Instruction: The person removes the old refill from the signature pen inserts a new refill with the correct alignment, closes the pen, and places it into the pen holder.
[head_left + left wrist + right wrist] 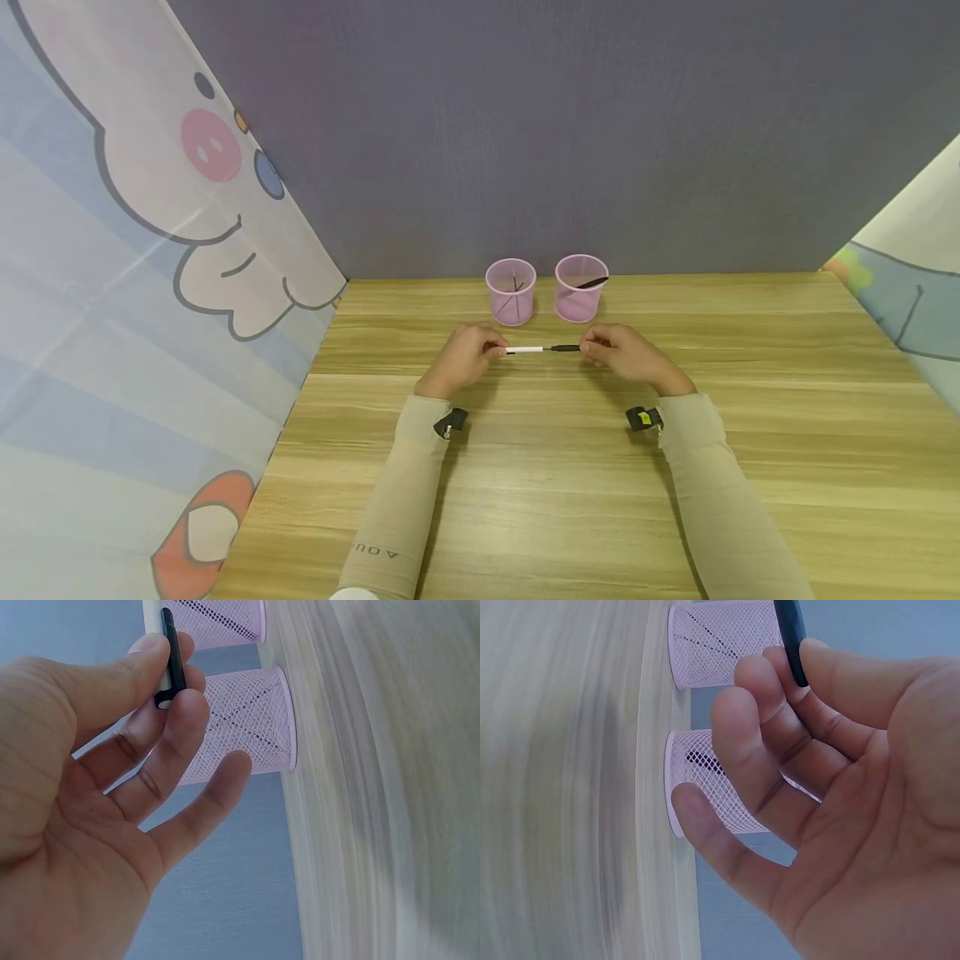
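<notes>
My left hand (467, 357) pinches a white pen barrel (525, 349) between thumb and fingertips. A black clip (174, 652) runs along the barrel at the held end. Across from it my right hand (626, 354) pinches a black tapered pen section (564, 347) at its far end. A short thin dark rod bridges white barrel and black section, all in one line over the table. The other fingers of both hands are loosely bent. In the right wrist view the black section (790, 637) sits between thumb and fingers, its upper part cut off by the frame.
Behind the hands stand two pink mesh cups. The left cup (512, 304) holds several thin dark sticks; the right cup (576, 302) has a black pen-like piece leaning on its rim. A grey wall (555, 133) rises behind the wooden table (555, 483).
</notes>
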